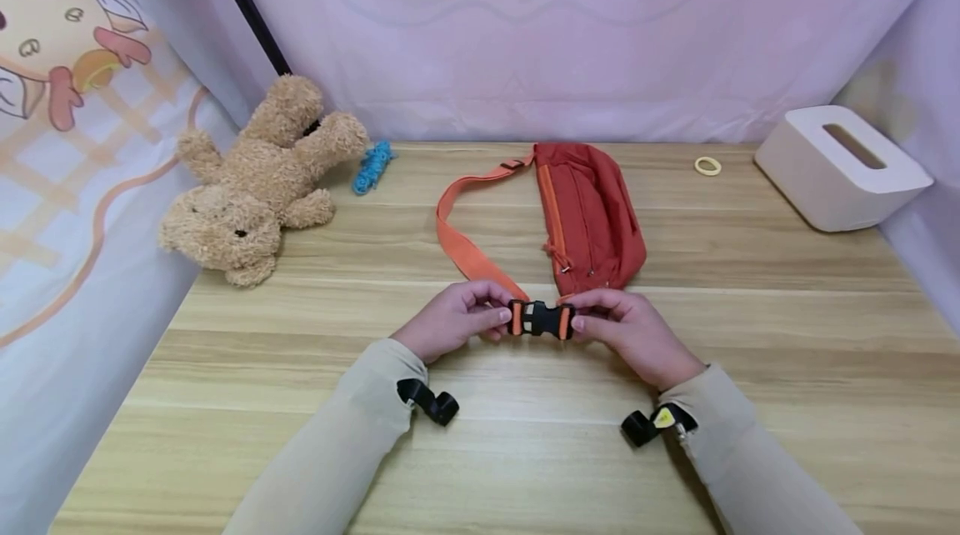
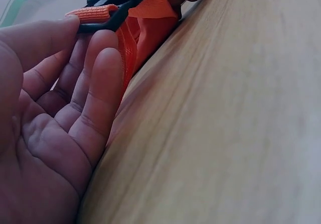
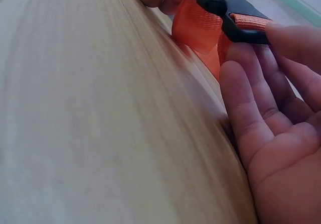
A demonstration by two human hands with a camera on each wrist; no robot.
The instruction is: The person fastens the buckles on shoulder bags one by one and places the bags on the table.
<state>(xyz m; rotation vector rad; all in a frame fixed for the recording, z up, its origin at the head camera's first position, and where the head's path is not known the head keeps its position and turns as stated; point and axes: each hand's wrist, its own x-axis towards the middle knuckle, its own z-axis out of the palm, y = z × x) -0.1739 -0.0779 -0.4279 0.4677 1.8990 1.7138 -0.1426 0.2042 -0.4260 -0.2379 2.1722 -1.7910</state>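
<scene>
A red waist bag (image 1: 592, 218) lies on the table, its orange strap (image 1: 461, 243) looping out to the left. Both ends come together at a black side-release buckle (image 1: 542, 319), held just in front of the bag. My left hand (image 1: 455, 320) pinches the buckle's left end between thumb and fingers. At the right end, my right hand (image 1: 639, 337) pinches the other half the same way. The two halves meet in the middle; I cannot tell whether they are fully locked. In the right wrist view, orange webbing (image 3: 251, 21) passes through the buckle's end bar.
To the left lies a brown teddy bear (image 1: 255, 177) with a blue cord bundle (image 1: 372, 167) beside it. Farther right are a pale yellow ring (image 1: 707, 167) and a white tissue box (image 1: 843, 172). Curtains hang behind the wooden table (image 1: 480, 468).
</scene>
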